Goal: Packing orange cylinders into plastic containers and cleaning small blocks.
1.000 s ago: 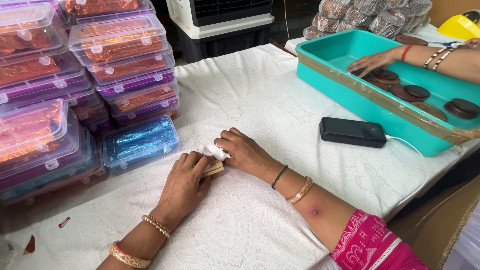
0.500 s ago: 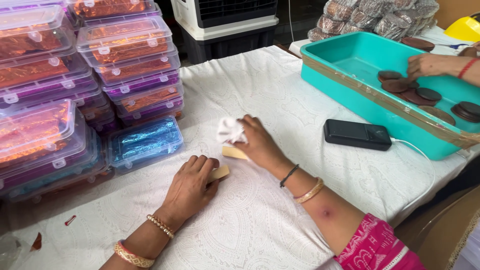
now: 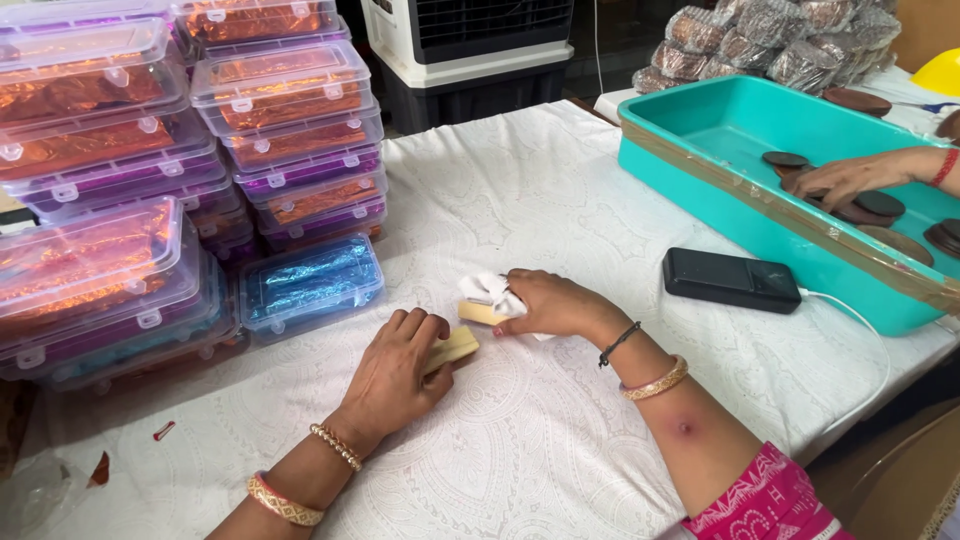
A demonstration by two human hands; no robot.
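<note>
1. Looking down through the head camera, your left hand (image 3: pixel 400 372) lies flat with fingers together, pressing one pale wooden block (image 3: pixel 452 349) onto the white tablecloth (image 3: pixel 520 190).
2. Your right hand (image 3: pixel 550 303) is closed around a crumpled white cloth (image 3: pixel 487 290) and pins it against a second pale block (image 3: pixel 478 313), just beside the first.
3. Each block shows only a little from under a hand, so a hard rub could, in my judgement, skate the right one out from under the cloth and into the left one.
4. Watch the stacked clear plastic boxes (image 3: pixel 270 120) just past your left hand; a wide sweep could knock them.
5. A black power bank (image 3: pixel 733 280) with a white cable lies near your right forearm; dragging the elbow back could snag it.
6. Another person's hand (image 3: pixel 845 180) works in the teal tray (image 3: pixel 760 215), well apart from yours.
</note>
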